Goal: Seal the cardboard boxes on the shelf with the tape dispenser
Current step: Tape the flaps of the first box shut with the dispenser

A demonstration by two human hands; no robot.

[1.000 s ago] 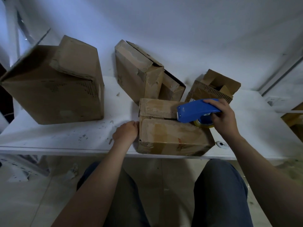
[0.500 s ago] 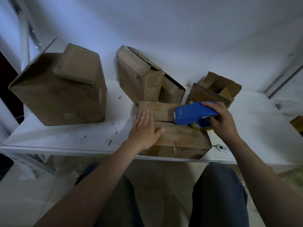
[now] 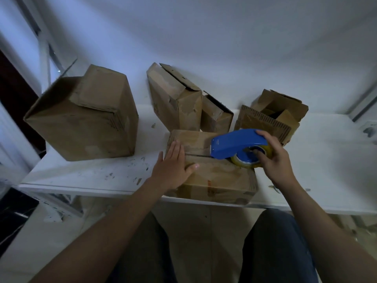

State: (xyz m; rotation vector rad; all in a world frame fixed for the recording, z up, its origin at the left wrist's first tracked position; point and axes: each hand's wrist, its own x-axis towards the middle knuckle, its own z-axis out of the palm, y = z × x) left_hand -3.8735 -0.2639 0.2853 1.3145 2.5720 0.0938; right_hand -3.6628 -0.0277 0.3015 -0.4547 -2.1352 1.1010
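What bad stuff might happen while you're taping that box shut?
The front end of the blue tape dispenser points at the left hand, which lies flat across the flap gap of the front box. Dragging the dispenser that way might nick the fingers. That box sits right at the front edge of the shelf, so a hard pull by the right hand might slide it off.

The tape dispenser [image 3: 236, 142] is bright blue, its tape roll [image 3: 243, 162] yellowish; the cardboard boxes [image 3: 85, 117] are plain brown, the shelf [image 3: 98, 172] white with dark flecks.
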